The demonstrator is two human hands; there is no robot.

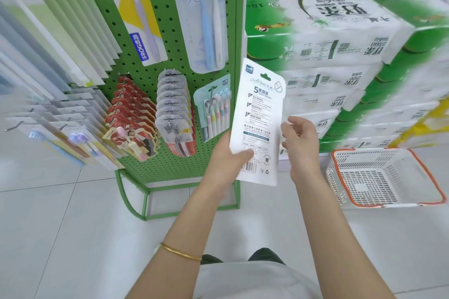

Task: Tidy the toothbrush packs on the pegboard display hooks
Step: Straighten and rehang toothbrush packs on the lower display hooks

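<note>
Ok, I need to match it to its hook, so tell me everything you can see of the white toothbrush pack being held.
The white toothbrush pack is a flat card-backed pack seen from its printed back: a hang hole at the top, "5" with numbered text, a barcode at the bottom. It stands nearly upright, tilted slightly, in front of the green pegboard's right edge. The left hand pinches its lower left edge; the right hand hovers open beside it.

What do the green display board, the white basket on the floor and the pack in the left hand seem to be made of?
Board: likely painted metal, given its even punched holes and smooth green coat.
Basket: plastic, a moulded white lattice with an orange rim.
Pack in the left hand: printed card, flat and matte; a plastic front is possible but not visible.
</note>
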